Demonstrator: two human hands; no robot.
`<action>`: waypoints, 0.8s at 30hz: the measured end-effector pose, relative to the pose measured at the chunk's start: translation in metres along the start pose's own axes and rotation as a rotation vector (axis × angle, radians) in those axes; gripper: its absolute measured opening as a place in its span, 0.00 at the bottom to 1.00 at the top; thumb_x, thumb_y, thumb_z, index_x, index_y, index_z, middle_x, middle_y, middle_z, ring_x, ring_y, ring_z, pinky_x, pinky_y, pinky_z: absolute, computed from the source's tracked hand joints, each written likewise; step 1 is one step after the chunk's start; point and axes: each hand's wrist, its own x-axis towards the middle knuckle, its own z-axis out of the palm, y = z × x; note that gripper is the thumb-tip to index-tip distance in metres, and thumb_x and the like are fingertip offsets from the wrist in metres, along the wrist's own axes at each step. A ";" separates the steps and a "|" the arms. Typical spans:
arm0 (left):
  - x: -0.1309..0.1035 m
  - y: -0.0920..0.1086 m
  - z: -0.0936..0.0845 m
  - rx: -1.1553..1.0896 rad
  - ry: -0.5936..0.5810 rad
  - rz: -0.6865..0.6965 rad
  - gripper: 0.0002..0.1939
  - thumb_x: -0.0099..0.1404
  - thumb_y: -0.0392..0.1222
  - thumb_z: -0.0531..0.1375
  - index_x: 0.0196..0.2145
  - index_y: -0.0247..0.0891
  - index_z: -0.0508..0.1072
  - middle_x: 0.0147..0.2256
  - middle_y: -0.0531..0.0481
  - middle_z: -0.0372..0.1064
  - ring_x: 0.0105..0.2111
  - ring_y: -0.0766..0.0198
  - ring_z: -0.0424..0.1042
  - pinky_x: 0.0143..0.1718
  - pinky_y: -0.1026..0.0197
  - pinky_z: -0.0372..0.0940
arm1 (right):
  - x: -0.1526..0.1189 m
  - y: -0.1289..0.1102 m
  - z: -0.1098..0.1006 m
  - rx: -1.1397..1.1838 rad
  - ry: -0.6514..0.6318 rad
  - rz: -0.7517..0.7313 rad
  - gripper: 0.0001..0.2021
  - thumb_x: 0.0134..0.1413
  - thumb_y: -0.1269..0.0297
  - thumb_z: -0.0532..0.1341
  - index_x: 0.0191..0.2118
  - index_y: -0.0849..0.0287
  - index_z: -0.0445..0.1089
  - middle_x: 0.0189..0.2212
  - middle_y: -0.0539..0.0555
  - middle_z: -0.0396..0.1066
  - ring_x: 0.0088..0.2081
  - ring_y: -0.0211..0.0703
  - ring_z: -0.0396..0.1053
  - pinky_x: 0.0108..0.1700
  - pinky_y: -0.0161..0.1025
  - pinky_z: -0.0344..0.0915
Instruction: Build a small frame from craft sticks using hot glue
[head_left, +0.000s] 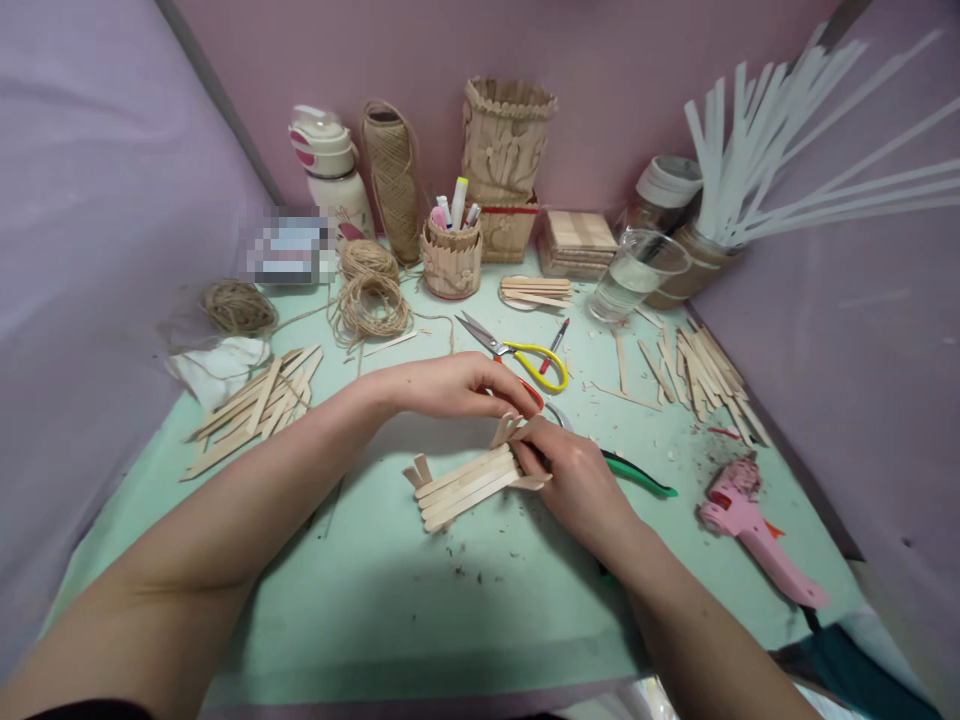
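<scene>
A small panel of joined popsicle sticks point(469, 488), with short stick pieces jutting from its ends, lies tilted at the middle front of the table. My right hand point(574, 470) is closed on the panel's right end, thumb and fingers bent around it. Over the far right corner, my left hand point(487, 388) has its fingers bent and pressed together near the upright stick pieces; what its fingertips hold is hidden. Just beyond the hands lie yellow-handled scissors point(536, 362). Green-handled pliers point(637, 474) show partly from behind my right hand.
Loose sticks point(259, 405) lie at left, more sticks point(705, 380) at right. A pink glue gun point(765, 540) rests at the right edge. Behind stand twine coils point(371, 300), a pen holder point(451, 260), a water cup point(630, 280) and a jar of white glue sticks point(720, 200).
</scene>
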 end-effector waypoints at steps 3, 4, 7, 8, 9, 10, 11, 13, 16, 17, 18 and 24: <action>0.005 0.003 -0.002 -0.011 -0.052 0.028 0.13 0.65 0.32 0.58 0.43 0.38 0.80 0.45 0.47 0.78 0.47 0.62 0.75 0.50 0.64 0.66 | -0.001 0.002 0.002 -0.024 0.005 -0.017 0.11 0.63 0.69 0.54 0.33 0.57 0.72 0.30 0.53 0.75 0.30 0.41 0.70 0.33 0.35 0.61; 0.006 0.004 -0.003 -0.012 -0.066 0.035 0.13 0.65 0.32 0.57 0.43 0.38 0.80 0.44 0.47 0.79 0.46 0.62 0.75 0.49 0.64 0.66 | -0.001 0.002 0.002 -0.032 0.000 -0.018 0.11 0.63 0.69 0.53 0.32 0.57 0.71 0.30 0.53 0.75 0.30 0.41 0.70 0.33 0.36 0.61; 0.011 0.003 -0.005 -0.022 -0.087 0.055 0.13 0.65 0.31 0.57 0.42 0.38 0.81 0.42 0.46 0.79 0.44 0.62 0.76 0.47 0.63 0.67 | -0.001 0.001 0.001 -0.044 -0.021 -0.011 0.12 0.64 0.68 0.53 0.33 0.58 0.72 0.30 0.54 0.74 0.30 0.42 0.70 0.33 0.36 0.61; 0.013 0.002 -0.005 -0.027 -0.089 0.056 0.13 0.65 0.32 0.58 0.41 0.38 0.81 0.42 0.47 0.79 0.43 0.62 0.76 0.46 0.63 0.68 | -0.001 0.000 0.000 -0.044 -0.027 -0.006 0.12 0.64 0.68 0.53 0.33 0.58 0.73 0.30 0.54 0.75 0.30 0.42 0.70 0.33 0.36 0.61; 0.014 0.001 -0.005 -0.031 -0.090 0.054 0.12 0.64 0.31 0.58 0.41 0.39 0.81 0.41 0.47 0.79 0.43 0.62 0.76 0.46 0.64 0.68 | -0.001 0.000 0.000 -0.044 -0.028 0.000 0.11 0.64 0.68 0.53 0.34 0.58 0.73 0.30 0.54 0.75 0.31 0.42 0.70 0.33 0.36 0.61; 0.015 0.000 -0.005 -0.036 -0.092 0.051 0.12 0.64 0.31 0.59 0.40 0.39 0.82 0.40 0.48 0.80 0.42 0.62 0.76 0.45 0.64 0.68 | -0.001 -0.001 -0.001 -0.041 -0.027 0.006 0.11 0.64 0.68 0.53 0.35 0.58 0.73 0.31 0.54 0.75 0.31 0.42 0.70 0.33 0.36 0.61; 0.016 -0.002 -0.005 -0.043 -0.096 0.046 0.13 0.63 0.30 0.59 0.39 0.40 0.82 0.40 0.49 0.80 0.42 0.62 0.77 0.44 0.65 0.68 | -0.001 -0.001 -0.001 -0.036 -0.026 0.012 0.11 0.64 0.68 0.53 0.36 0.57 0.74 0.31 0.54 0.75 0.31 0.42 0.70 0.34 0.36 0.61; 0.016 -0.004 -0.004 -0.063 -0.102 0.038 0.13 0.62 0.29 0.58 0.38 0.40 0.82 0.39 0.50 0.80 0.41 0.63 0.77 0.44 0.65 0.68 | -0.001 -0.001 -0.001 -0.025 -0.023 0.020 0.11 0.64 0.68 0.53 0.36 0.57 0.73 0.31 0.54 0.75 0.31 0.42 0.70 0.34 0.36 0.62; 0.013 -0.004 -0.003 -0.098 -0.115 0.027 0.15 0.62 0.28 0.57 0.38 0.40 0.81 0.38 0.51 0.80 0.41 0.63 0.77 0.45 0.65 0.68 | -0.002 -0.001 -0.001 -0.030 -0.010 0.027 0.12 0.63 0.67 0.53 0.33 0.57 0.72 0.29 0.53 0.74 0.29 0.42 0.69 0.32 0.36 0.61; 0.012 -0.003 -0.003 -0.102 -0.115 0.024 0.15 0.62 0.28 0.56 0.38 0.40 0.81 0.38 0.50 0.80 0.41 0.64 0.76 0.45 0.65 0.68 | -0.002 -0.001 -0.001 -0.038 -0.006 0.029 0.12 0.63 0.66 0.53 0.31 0.56 0.71 0.27 0.52 0.73 0.28 0.41 0.68 0.31 0.36 0.60; 0.011 -0.002 -0.004 -0.102 -0.116 0.023 0.16 0.62 0.27 0.56 0.39 0.39 0.81 0.39 0.50 0.79 0.40 0.64 0.76 0.44 0.65 0.68 | -0.002 -0.001 -0.001 -0.045 -0.002 0.032 0.13 0.63 0.66 0.53 0.29 0.56 0.70 0.26 0.52 0.73 0.27 0.41 0.67 0.31 0.36 0.60; -0.002 0.012 -0.014 -0.129 -0.163 -0.027 0.24 0.55 0.25 0.56 0.47 0.40 0.78 0.47 0.51 0.77 0.47 0.61 0.75 0.49 0.63 0.69 | -0.004 -0.001 -0.001 -0.036 0.019 0.017 0.11 0.62 0.67 0.54 0.30 0.56 0.72 0.26 0.51 0.74 0.28 0.40 0.68 0.32 0.35 0.60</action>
